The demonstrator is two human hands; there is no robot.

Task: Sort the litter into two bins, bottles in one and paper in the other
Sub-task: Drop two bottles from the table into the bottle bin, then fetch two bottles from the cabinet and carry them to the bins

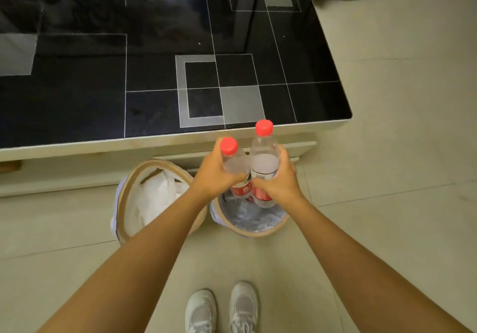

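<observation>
Bottles [264,162] upright in grip (over bin [254,230]).

The right bin [254,225] is the landmark: its far rim and much of its lined inside lie hidden behind two hands and the bottles they hold, whose label print is too small to read. Left of it, a forearm covers the left bin's [129,198] near right rim. Nearer the viewer than the right bin, both shoes [222,309] are cut off by the bottom edge.

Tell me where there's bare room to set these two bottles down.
The black tabletop shows bare along its near edge. Floor tile right of the right bin is free too. Crowded: between both bins, where left hand and right hand hold bottles.
</observation>
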